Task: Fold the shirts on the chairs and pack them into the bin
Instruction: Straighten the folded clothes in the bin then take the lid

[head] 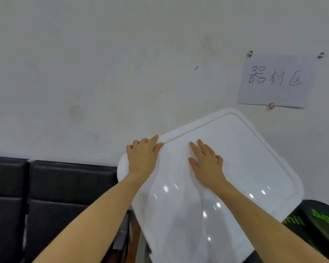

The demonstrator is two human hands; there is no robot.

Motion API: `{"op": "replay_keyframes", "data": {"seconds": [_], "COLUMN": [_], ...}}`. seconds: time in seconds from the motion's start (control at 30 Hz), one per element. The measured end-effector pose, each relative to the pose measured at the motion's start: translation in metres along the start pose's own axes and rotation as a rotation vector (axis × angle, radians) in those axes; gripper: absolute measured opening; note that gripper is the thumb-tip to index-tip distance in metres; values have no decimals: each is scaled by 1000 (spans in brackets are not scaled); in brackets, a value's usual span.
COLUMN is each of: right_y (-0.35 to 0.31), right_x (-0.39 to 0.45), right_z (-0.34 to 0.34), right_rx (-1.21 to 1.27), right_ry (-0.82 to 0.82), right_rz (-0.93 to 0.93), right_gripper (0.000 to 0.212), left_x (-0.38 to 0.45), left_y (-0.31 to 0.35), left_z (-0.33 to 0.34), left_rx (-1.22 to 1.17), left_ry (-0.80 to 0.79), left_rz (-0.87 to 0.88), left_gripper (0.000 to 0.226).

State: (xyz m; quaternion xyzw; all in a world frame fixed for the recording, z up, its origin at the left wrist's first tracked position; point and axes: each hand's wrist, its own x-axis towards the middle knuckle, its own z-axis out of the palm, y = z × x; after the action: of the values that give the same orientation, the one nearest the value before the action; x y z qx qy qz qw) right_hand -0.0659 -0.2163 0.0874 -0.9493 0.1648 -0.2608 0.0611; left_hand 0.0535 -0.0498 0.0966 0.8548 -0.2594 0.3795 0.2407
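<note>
Left hand (142, 158) fingers curl over the far left edge of a white plastic bin lid (241, 160), thumb lying on top, gripping the rim; right hand (207, 164) lies flat on the lid's middle, fingers straight and slightly spread, pressing down; the lid is tilted, its far corner close to the pale wall (103, 73); black padded chairs (46, 202) stand along the wall to the left of the lid; a dark garment with green lettering (319, 224) shows past the lid's near right edge; a handwritten paper sign (275, 80) hangs above.
</note>
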Motion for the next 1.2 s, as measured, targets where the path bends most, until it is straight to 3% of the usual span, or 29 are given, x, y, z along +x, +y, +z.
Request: {"op": "replay_keyframes", "data": {"seconds": [0.3, 0.4, 0.47, 0.53, 0.77, 0.97, 1.1, 1.2], "right_y": [-25, -27, -25, -24, -31, -22, -15, -15], "right_x": [-34, -55, -67, -74, -100, -141, -175, -197], "right_z": [53, 62, 65, 63, 43, 14, -3, -12], "right_rx": [1, 47, 82, 102, 82, -43, -111, -129], "right_ry": [-261, -340, -397, -404, -461, -580, -654, -682], "right_rz": [92, 121, 142, 157, 129, 90, 111, 152], "right_gripper": [50, 51, 50, 47, 41, 53, 59, 59], "left_x": [-34, -48, -63, -84, -130, -164, -189, -210], "left_y": [-32, -45, -55, -62, -45, -22, 2, 24], "left_z": [32, 34, 28, 21, -4, -31, -55, -73], "left_rx": [-101, -224, -311, -384, -295, -75, -107, -90], "left_ry": [-303, -586, -858, -989, -804, -747, -751, -709], "left_rz": [-272, -228, -166, -145, -74, -188, -302, -295], "left_gripper": [30, 21, 34, 45, 44, 45, 46, 53]}}
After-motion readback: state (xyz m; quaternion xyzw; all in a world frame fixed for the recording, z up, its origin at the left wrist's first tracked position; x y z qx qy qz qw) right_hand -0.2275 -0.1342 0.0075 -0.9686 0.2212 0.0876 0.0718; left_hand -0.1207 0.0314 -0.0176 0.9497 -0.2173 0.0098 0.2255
